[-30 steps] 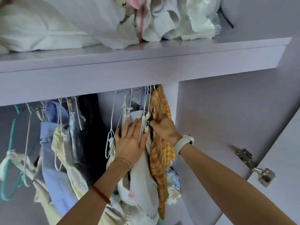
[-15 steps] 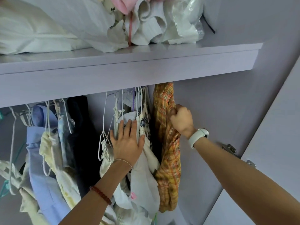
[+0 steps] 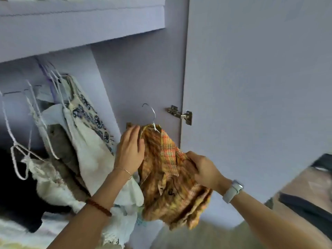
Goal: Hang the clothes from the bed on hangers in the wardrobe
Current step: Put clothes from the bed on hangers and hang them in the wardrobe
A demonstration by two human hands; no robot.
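Note:
An orange plaid shirt (image 3: 170, 180) on a white wire hanger (image 3: 151, 115) is off the rail, low in front of the wardrobe's right inner wall. My left hand (image 3: 130, 150) grips the shirt's left shoulder near the hanger. My right hand (image 3: 203, 169), with a white watch on its wrist, holds the shirt's bunched right side. The hanger's hook points up in free air. Several garments on white hangers (image 3: 86, 133) hang from the rail at the left.
The lilac shelf (image 3: 80, 24) runs across the top left. The open wardrobe door (image 3: 251, 87) stands at the right, with its metal hinge (image 3: 179, 114) just behind the hanger. Pale clothes (image 3: 124, 221) are heaped at the wardrobe's bottom. A dark object (image 3: 309, 211) lies at the far right.
The plaid shirt and its hanger have come off the rail and down. My left hand left the white garments and took the shirt. The view dropped and swung right.

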